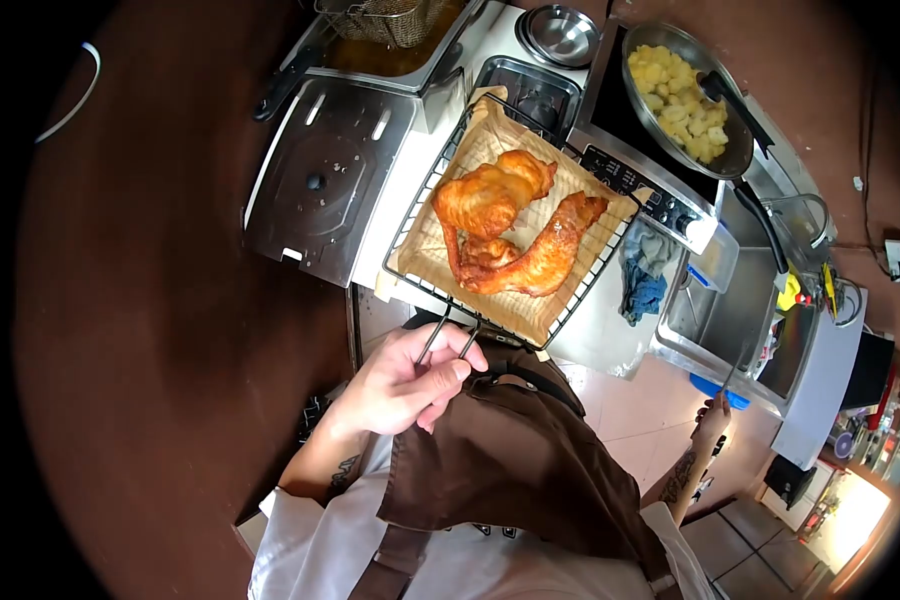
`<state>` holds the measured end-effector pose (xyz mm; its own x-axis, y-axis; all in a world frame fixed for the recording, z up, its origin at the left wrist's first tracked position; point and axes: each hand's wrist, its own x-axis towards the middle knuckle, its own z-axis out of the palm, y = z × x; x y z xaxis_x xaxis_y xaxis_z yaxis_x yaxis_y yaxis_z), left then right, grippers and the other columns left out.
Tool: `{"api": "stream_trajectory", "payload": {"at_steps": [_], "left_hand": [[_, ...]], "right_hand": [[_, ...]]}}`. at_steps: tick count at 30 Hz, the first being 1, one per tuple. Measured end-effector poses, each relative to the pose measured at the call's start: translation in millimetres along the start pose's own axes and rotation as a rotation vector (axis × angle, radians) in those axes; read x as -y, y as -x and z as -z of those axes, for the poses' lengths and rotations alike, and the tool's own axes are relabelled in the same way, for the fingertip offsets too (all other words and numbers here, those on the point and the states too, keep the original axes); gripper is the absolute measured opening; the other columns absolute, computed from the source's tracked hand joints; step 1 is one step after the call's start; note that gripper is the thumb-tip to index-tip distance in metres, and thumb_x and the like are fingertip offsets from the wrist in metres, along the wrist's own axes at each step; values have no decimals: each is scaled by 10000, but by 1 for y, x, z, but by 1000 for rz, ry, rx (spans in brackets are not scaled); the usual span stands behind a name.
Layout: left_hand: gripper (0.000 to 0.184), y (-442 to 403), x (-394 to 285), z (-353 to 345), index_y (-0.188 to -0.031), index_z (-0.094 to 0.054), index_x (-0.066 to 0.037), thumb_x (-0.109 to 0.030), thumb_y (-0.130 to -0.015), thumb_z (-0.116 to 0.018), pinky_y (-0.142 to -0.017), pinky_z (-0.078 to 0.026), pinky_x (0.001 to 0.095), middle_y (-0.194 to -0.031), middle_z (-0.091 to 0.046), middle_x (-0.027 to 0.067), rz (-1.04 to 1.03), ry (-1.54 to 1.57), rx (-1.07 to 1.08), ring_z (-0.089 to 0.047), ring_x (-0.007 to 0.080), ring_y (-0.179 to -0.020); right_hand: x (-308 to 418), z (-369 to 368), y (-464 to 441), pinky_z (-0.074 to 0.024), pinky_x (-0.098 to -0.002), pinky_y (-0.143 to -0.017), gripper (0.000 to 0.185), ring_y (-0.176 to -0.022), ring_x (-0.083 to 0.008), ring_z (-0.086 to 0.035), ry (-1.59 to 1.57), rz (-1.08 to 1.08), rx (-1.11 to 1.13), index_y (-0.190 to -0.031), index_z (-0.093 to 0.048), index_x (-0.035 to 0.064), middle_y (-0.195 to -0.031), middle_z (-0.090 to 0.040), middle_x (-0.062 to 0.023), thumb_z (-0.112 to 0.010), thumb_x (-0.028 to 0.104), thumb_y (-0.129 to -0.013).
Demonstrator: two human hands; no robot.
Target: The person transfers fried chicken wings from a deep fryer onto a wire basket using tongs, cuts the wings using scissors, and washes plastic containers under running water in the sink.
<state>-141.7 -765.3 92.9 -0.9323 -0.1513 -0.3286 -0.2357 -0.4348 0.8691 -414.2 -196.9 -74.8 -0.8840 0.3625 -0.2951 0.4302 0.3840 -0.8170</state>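
Note:
In the head view my left hand [405, 385] is closed around two thin dark metal rods [434, 337] at the near edge of a black wire rack [402, 237]. Whether the rods are the rack's handle or a separate tool, I cannot tell. Brown parchment [570, 172] lines the rack. Large golden-brown poultry pieces [545, 255] lie on it. Off to the right, beside the sink, my right hand [712, 418] is closed on a slim metal tool [732, 375]; its kind is unclear.
A steel pan [740, 150] of pale yellow chunks sits on the cooktop [635, 170]. Left of the rack is a metal lid [330, 180], with a fryer basket [390, 20] above. A blue-grey cloth [645, 275] lies near the sink [710, 320]. Steel bowls [562, 35] stand behind.

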Motion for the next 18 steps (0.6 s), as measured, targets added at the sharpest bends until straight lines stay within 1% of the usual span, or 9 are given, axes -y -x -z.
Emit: {"api": "stream_trajectory", "payload": {"at_steps": [5,8,12,18], "left_hand": [[134,2,-1,1,-1048,-566,26,-61,-1007,-472,-392,-364,223,-528,-470,-12,25,30,42,-445,67,-378],[138,0,-2,3,-1057,-559,28,-60,-1010,-463,-391,-366,224,-529,-469,-10,47,40,61,-445,67,-379],[141,0,-1,10,-1077,-540,3,-88,-1024,-447,-397,-390,226,-566,-455,-28,56,46,102,-437,53,-414],[135,-3,1,14,-1077,-542,4,-93,-1020,-467,-400,-387,230,-562,-444,-23,120,199,114,-426,64,-405]], "right_hand": [[3,-5,12,-341,-211,-388,198,-459,-74,-455,11,-4,7,-1019,-601,39,-693,-521,-4,-545,225,-987],[3,-9,15,-344,-216,-390,213,-463,-80,-457,30,-11,9,-1045,-603,28,-703,-524,-11,-531,222,-994],[3,-10,23,-350,-216,-393,225,-471,-84,-467,46,-10,20,-1045,-603,26,-708,-527,-16,-531,233,-995],[-2,-12,21,-357,-215,-394,223,-477,-85,-480,44,-7,48,-1029,-598,38,-718,-537,-18,-544,251,-988]]}}
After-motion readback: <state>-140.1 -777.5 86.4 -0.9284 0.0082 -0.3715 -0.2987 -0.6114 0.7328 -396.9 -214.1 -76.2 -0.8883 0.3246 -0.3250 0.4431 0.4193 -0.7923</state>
